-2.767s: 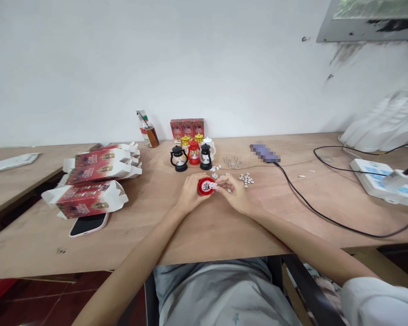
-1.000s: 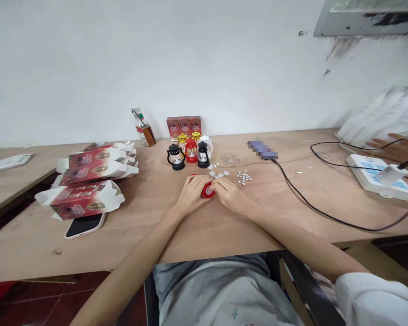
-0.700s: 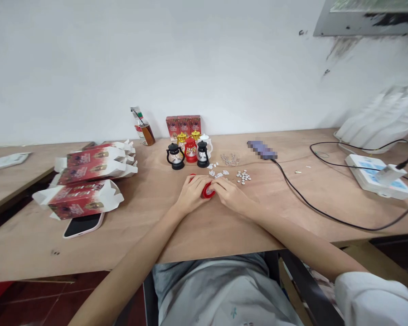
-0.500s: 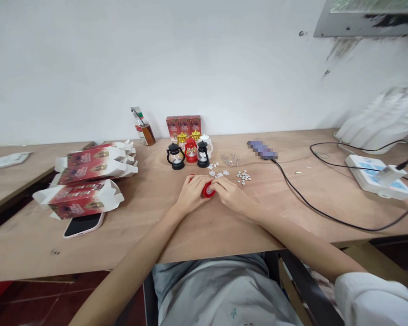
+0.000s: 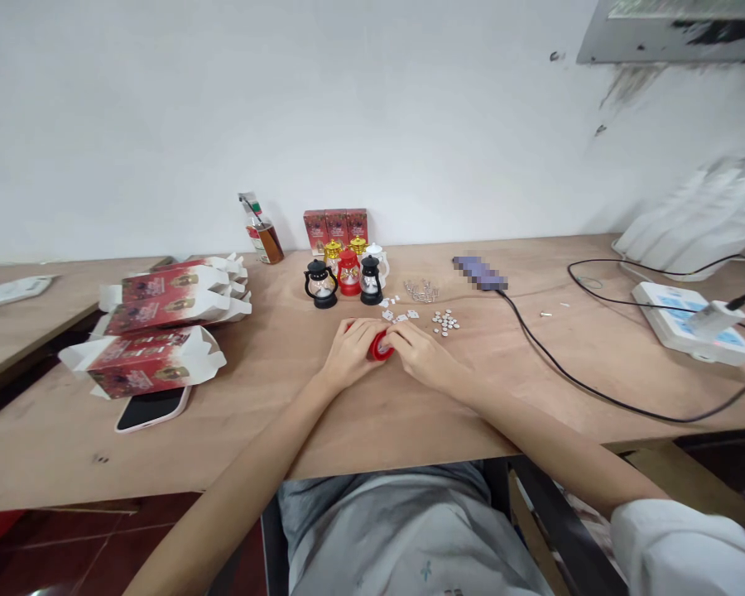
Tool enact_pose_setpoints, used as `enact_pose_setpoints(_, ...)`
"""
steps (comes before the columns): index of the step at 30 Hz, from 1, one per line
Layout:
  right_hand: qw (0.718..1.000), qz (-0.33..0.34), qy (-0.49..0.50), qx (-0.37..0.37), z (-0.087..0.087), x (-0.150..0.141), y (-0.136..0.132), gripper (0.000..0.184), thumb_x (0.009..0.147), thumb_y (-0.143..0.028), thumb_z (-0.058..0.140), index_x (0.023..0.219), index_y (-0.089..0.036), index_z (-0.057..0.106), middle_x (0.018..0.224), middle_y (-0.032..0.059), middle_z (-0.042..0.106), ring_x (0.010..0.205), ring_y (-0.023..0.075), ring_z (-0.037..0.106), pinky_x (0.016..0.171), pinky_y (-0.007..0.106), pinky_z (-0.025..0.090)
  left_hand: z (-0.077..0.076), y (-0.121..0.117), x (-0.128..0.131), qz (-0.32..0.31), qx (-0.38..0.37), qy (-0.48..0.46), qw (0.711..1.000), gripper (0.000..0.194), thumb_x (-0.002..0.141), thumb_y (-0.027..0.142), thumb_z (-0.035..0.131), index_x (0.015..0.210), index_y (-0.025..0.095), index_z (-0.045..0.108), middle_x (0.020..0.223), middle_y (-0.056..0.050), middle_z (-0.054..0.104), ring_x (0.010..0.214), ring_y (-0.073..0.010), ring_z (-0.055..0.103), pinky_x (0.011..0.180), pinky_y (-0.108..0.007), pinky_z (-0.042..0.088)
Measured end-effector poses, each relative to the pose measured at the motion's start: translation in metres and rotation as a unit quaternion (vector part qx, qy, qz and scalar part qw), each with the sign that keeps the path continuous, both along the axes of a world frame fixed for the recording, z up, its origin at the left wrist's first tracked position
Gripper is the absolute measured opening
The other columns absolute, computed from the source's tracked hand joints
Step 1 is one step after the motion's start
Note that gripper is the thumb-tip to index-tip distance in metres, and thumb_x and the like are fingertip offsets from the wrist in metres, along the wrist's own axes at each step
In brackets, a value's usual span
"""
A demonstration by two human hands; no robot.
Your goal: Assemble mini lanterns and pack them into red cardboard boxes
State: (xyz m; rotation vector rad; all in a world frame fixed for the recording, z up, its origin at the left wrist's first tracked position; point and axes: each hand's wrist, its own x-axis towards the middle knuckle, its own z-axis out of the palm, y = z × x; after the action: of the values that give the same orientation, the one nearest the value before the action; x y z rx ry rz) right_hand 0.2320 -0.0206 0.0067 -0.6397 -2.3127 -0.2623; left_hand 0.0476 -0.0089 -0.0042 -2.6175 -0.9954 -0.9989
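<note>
My left hand (image 5: 349,354) is closed around a small red lantern (image 5: 378,354), tipped so that its round base faces me. Fingers bent in a pinch, my right hand (image 5: 420,352) presses at the right part of that base. Whatever its fingertips hold is hidden. Just beyond the hands lie small white plastic pieces (image 5: 401,318), several round button-like discs (image 5: 445,323) and a loose group of thin metal parts (image 5: 422,291). Farther back stand a black lantern (image 5: 321,285), another red lantern (image 5: 348,275), a second black lantern (image 5: 371,283), a white lantern (image 5: 378,258) and gold-topped ones (image 5: 332,251).
Opened red-and-white cartons (image 5: 155,356) lie at left, partly over a phone (image 5: 152,409). Three red boxes (image 5: 336,229) and a bottle (image 5: 266,240) stand by the wall. At right are a blurred-out purple object (image 5: 481,274), a black cable (image 5: 564,377), a power strip (image 5: 692,323) and white wrapped items (image 5: 689,219).
My right fingertips, earlier holding a small white piece beside the base, have moved in onto it. The lantern has tilted. Another person's hand at far right has left the view.
</note>
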Motion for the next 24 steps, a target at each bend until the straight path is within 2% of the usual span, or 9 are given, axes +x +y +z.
enact_pose_setpoints(6, 0.999, -0.009, 0.009, -0.046, -0.0038, -0.0009, 0.001, 0.031, 0.078, 0.005, 0.034, 0.089, -0.016, 0.055, 0.088, 0.0097, 0.056, 0.084, 0.021, 0.051, 0.077, 0.034, 0.048, -0.0003, 0.0004, -0.0005, 0.007, -0.018, 0.016, 1.0, 0.035, 0.082, 0.03, 0.058, 0.115, 0.018, 0.052, 0.112, -0.009, 0.066, 0.108, -0.0226, 0.058, 0.09, -0.037, 0.035)
enact_pose_setpoints(10, 0.997, 0.01, 0.04, -0.071, -0.0053, -0.0019, 0.0021, 0.024, 0.082, 0.001, 0.038, 0.089, -0.016, 0.054, 0.088, 0.0092, 0.057, 0.085, 0.0207, 0.052, 0.079, 0.034, 0.048, 0.0007, -0.0003, -0.0009, 0.005, -0.018, 0.01, 1.0, 0.033, 0.084, 0.031, 0.057, 0.114, 0.018, 0.052, 0.111, -0.009, 0.066, 0.108, -0.0221, 0.058, 0.09, -0.036, 0.035)
enact_pose_setpoints(17, 0.992, 0.05, 0.095, -0.074, -0.0087, -0.0025, 0.0043, 0.024, 0.087, -0.005, 0.037, 0.095, -0.018, 0.056, 0.092, 0.0084, 0.059, 0.09, 0.0201, 0.055, 0.082, 0.036, 0.048, 0.0007, -0.0003, -0.0012, 0.013, -0.025, -0.001, 1.0, 0.034, 0.084, 0.032, 0.058, 0.115, 0.019, 0.052, 0.111, -0.008, 0.066, 0.109, -0.0215, 0.058, 0.09, -0.036, 0.036)
enact_pose_setpoints(24, 0.989, 0.053, 0.114, -0.084, -0.0071, -0.0017, 0.0036, 0.025, 0.088, -0.005, 0.037, 0.089, -0.019, 0.058, 0.089, 0.0075, 0.061, 0.088, 0.0194, 0.056, 0.08, 0.035, 0.049, 0.0004, 0.0006, -0.0019, 0.017, -0.031, -0.003, 0.999, 0.036, 0.083, 0.032, 0.059, 0.115, 0.019, 0.052, 0.112, -0.009, 0.066, 0.109, -0.022, 0.058, 0.09, -0.036, 0.037)
